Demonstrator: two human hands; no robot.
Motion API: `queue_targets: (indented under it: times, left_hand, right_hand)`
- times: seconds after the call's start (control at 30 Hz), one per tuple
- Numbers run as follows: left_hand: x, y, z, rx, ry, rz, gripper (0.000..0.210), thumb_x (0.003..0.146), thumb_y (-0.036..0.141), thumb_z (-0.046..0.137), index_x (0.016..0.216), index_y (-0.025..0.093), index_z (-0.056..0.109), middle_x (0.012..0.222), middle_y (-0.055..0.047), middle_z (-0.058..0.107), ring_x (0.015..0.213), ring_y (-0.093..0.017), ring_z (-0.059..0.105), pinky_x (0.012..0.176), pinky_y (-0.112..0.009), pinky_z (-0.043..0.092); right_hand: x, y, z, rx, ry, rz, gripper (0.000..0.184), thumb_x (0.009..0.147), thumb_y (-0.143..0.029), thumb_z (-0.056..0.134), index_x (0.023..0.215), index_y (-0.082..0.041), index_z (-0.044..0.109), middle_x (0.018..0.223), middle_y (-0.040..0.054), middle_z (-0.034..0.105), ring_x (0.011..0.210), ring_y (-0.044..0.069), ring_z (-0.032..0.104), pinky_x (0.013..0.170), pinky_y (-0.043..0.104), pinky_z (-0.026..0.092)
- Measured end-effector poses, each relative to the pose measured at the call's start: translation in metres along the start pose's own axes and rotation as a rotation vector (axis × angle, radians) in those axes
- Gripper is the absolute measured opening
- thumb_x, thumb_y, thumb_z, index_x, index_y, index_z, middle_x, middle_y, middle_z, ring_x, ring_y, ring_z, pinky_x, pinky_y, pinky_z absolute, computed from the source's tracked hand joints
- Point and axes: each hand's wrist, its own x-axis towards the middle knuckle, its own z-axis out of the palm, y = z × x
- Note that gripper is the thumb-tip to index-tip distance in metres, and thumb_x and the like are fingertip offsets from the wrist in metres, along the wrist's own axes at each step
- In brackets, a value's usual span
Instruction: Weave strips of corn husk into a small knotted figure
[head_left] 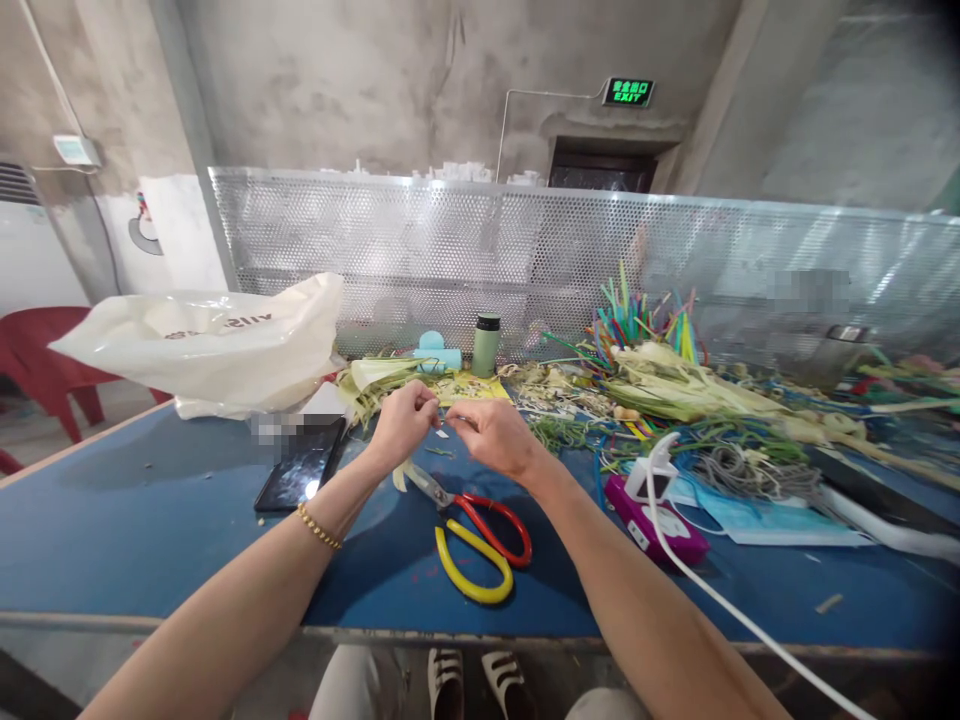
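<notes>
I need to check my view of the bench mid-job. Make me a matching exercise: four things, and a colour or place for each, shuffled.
1. Scissors
2. Left hand
3. Bottle
4. Power strip

A. Green, standing upright
B. Close beside the right hand
C. Purple, lying on the table
D. Red and yellow, between the forearms

Pairs: 1-D, 2-B, 3-A, 4-C

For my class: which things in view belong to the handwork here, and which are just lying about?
Probably in use:
- left hand and right hand; anything pinched is too small to tell
- scissors nearby
- pale husk-like strips
- coloured sticks

Probably just lying about:
- white bag
- dark-screened device
- green bottle
- purple socket block
- blue face mask
</notes>
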Motion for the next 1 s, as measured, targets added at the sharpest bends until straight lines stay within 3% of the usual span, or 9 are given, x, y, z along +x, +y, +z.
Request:
queue_targets:
  times: [0.1, 0.2, 0.3, 0.43, 0.5, 0.6, 0.73, 0.83, 1.0]
  left_hand:
    - [-0.006, 0.001, 0.003, 0.315, -0.013, 0.148, 0.013, 0.078, 0.011, 0.048, 0.07, 0.018, 0.053, 0.058, -0.002, 0.061, 0.057, -0.014, 0.056, 0.057, -0.025, 0.036]
    - [-0.012, 0.007, 0.006, 0.446, -0.142, 0.256, 0.014, 0.077, 0.01, 0.048, 0.068, 0.017, 0.056, 0.062, -0.004, 0.06, 0.06, -0.016, 0.053, 0.057, -0.026, 0.032]
    - [-0.015, 0.018, 0.003, 0.344, -0.318, 0.283, 0.014, 0.075, 0.009, 0.051, 0.066, 0.016, 0.06, 0.061, -0.001, 0.058, 0.058, -0.013, 0.049, 0.058, -0.025, 0.032]
    - [-0.015, 0.03, -0.008, -0.02, -0.473, 0.194, 0.008, 0.076, 0.018, 0.057, 0.073, 0.014, 0.063, 0.063, 0.0, 0.059, 0.058, -0.011, 0.049, 0.057, -0.023, 0.036]
    - [-0.013, 0.03, -0.012, -0.201, -0.432, 0.149, 0.011, 0.077, 0.023, 0.059, 0.073, 0.014, 0.062, 0.064, -0.001, 0.06, 0.058, -0.011, 0.049, 0.056, -0.023, 0.036]
    - [-0.008, 0.023, -0.011, -0.32, -0.214, 0.09, 0.014, 0.078, 0.027, 0.059, 0.073, 0.014, 0.057, 0.062, 0.0, 0.059, 0.054, -0.009, 0.045, 0.053, -0.022, 0.034]
    - [-0.003, 0.012, -0.009, -0.122, 0.047, 0.094, 0.01, 0.078, 0.024, 0.056, 0.072, 0.016, 0.055, 0.059, 0.002, 0.055, 0.054, -0.01, 0.045, 0.054, -0.023, 0.035]
    - [-0.002, 0.011, -0.009, 0.108, 0.099, 0.147, 0.009, 0.078, 0.019, 0.053, 0.07, 0.017, 0.055, 0.059, 0.002, 0.054, 0.057, -0.012, 0.048, 0.057, -0.024, 0.035]
    - [-0.004, 0.011, -0.009, 0.351, 0.079, 0.23, 0.013, 0.08, 0.013, 0.05, 0.069, 0.017, 0.054, 0.061, 0.0, 0.056, 0.059, -0.014, 0.051, 0.059, -0.025, 0.035]
  right_hand:
    - [-0.001, -0.009, -0.006, -0.183, -0.031, -0.072, 0.02, 0.089, -0.016, 0.05, 0.078, -0.017, 0.068, 0.073, 0.0043, 0.067, 0.067, 0.014, 0.056, 0.062, 0.026, 0.032]
    - [0.0, -0.001, -0.012, -0.193, -0.026, -0.046, 0.021, 0.09, -0.018, 0.05, 0.082, -0.017, 0.069, 0.079, 0.006, 0.07, 0.073, 0.016, 0.059, 0.065, 0.026, 0.033]
    - [0.001, 0.021, -0.017, -0.009, 0.019, 0.065, 0.018, 0.087, -0.023, 0.056, 0.081, -0.016, 0.072, 0.077, 0.0053, 0.07, 0.073, 0.016, 0.06, 0.066, 0.025, 0.035]
    - [0.002, 0.04, -0.014, 0.502, -0.044, 0.257, 0.024, 0.077, -0.035, 0.066, 0.077, -0.012, 0.071, 0.065, 0.0013, 0.062, 0.058, 0.011, 0.051, 0.056, 0.023, 0.034]
    - [0.002, 0.04, -0.008, 0.658, -0.092, 0.296, 0.03, 0.076, -0.041, 0.067, 0.075, -0.012, 0.069, 0.058, -0.002, 0.055, 0.052, 0.009, 0.042, 0.052, 0.022, 0.031]
    - [0.002, 0.031, 0.006, 0.679, -0.093, 0.292, 0.028, 0.077, -0.04, 0.066, 0.07, -0.013, 0.066, 0.053, -0.0051, 0.046, 0.049, 0.007, 0.035, 0.049, 0.022, 0.027]
    - [0.003, 0.014, 0.016, 0.446, -0.019, 0.153, 0.019, 0.082, -0.027, 0.061, 0.069, -0.015, 0.065, 0.057, -0.003, 0.051, 0.055, 0.01, 0.043, 0.054, 0.022, 0.031]
    - [0.001, 0.005, 0.013, 0.173, -0.002, 0.012, 0.021, 0.088, -0.02, 0.054, 0.07, -0.016, 0.065, 0.062, 0.0001, 0.058, 0.061, 0.012, 0.05, 0.06, 0.023, 0.034]
    - [-0.003, -0.007, -0.001, -0.146, -0.046, -0.075, 0.025, 0.092, -0.017, 0.049, 0.073, -0.017, 0.065, 0.07, 0.0044, 0.066, 0.068, 0.014, 0.056, 0.063, 0.024, 0.033]
